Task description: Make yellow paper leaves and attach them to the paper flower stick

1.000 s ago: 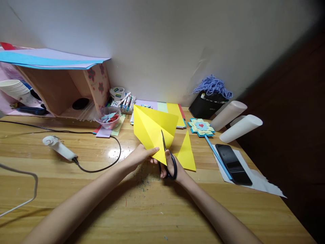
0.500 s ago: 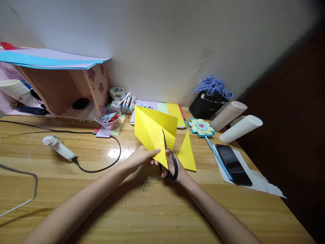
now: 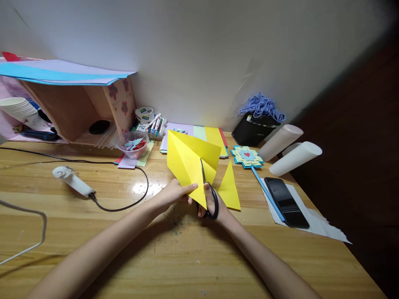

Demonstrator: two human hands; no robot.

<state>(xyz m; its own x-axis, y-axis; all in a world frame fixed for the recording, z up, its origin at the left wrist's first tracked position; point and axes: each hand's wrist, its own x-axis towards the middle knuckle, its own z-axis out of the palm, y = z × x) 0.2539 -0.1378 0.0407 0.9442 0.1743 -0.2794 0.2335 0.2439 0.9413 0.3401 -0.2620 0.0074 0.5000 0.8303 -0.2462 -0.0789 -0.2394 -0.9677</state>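
Note:
A creased sheet of yellow paper [image 3: 187,160] is held up over the middle of the table. My left hand [image 3: 179,192] pinches its lower edge, thumb on top and fingers beneath. My right hand [image 3: 213,203] grips black-handled scissors [image 3: 213,207] with the thumb through one loop. The scissors' blade lies over the right part of the sheet and points away from me; the other blade is hidden. A cut yellow triangle [image 3: 230,189] rests on the table just right of the sheet.
Behind the sheet lie stacked coloured papers [image 3: 199,132]. A bowl of scraps [image 3: 133,145], a white glue gun [image 3: 73,181] and its cable are on the left. At the right are a paper flower [image 3: 247,155] with a blue stem, a phone [image 3: 286,202], white rolls [image 3: 296,158] and a black holder [image 3: 254,130].
The yellow sheet has shifted slightly to the right, towards the scissors. My left hand has moved a little with it, still holding the paper. The cut triangle stays in place.

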